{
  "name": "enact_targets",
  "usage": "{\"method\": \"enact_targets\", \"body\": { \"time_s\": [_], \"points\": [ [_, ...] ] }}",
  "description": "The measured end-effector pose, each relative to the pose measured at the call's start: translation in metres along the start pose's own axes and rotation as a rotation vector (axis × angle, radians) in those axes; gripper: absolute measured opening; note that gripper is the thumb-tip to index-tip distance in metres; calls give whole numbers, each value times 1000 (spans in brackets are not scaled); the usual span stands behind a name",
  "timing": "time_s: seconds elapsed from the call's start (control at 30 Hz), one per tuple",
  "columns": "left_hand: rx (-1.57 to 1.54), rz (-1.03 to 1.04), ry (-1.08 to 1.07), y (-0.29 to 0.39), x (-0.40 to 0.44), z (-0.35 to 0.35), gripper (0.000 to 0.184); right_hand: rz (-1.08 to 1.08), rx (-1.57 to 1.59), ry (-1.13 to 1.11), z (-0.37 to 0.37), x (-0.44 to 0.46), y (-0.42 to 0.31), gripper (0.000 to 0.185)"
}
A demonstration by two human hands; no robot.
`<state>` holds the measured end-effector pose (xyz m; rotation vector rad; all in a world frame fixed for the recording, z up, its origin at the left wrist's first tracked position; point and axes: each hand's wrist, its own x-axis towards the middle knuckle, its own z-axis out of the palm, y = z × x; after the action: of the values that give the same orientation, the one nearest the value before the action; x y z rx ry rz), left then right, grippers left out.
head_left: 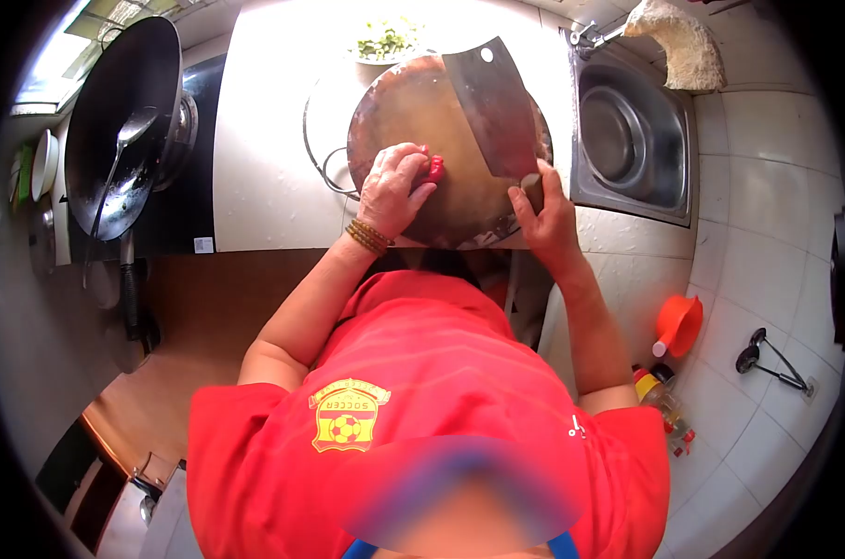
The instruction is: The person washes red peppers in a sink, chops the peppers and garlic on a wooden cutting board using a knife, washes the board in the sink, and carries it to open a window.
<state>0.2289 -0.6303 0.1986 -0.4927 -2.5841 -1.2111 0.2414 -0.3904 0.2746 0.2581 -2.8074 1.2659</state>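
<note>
On the round wooden chopping board [394, 112], my left hand [392, 193] has its fingers closed around a small bright red piece, which looks like red pepper [435, 169]. My right hand [551, 224] grips the short handle of a broad cleaver [493, 107] at the board's near right. The cleaver's dark blade lies flat or nearly flat over the right part of the board, pointing away from me and apart from the red pepper. Part of the pepper is hidden under my left fingers.
Behind the board stands a bowl of chopped greens [385, 42]. To the right is a steel sink [632, 140] with a tap [590, 37]. A wok [129, 88] holding a ladle [135, 126] sits on the stove at left. A metal ring handle [329, 172] sticks out beside the board.
</note>
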Motion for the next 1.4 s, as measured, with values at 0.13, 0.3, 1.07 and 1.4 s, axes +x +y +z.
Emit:
{"method": "enact_targets", "body": {
  "time_s": [0.13,0.3,1.07,1.4],
  "points": [
    [-10,-26,47,0,5,5,40,-32,-123,-122,0,-5,-2,36],
    [126,-38,63,6,2,-8,30,-64,-150,-170,9,-22,5,33],
    [335,20,-114,64,37,62,13,170,-64,-12,-45,-72,20,31],
    [347,-1,-59,57,34,72,10,111,-158,-115,-59,-81,22,31]
  ]
}}
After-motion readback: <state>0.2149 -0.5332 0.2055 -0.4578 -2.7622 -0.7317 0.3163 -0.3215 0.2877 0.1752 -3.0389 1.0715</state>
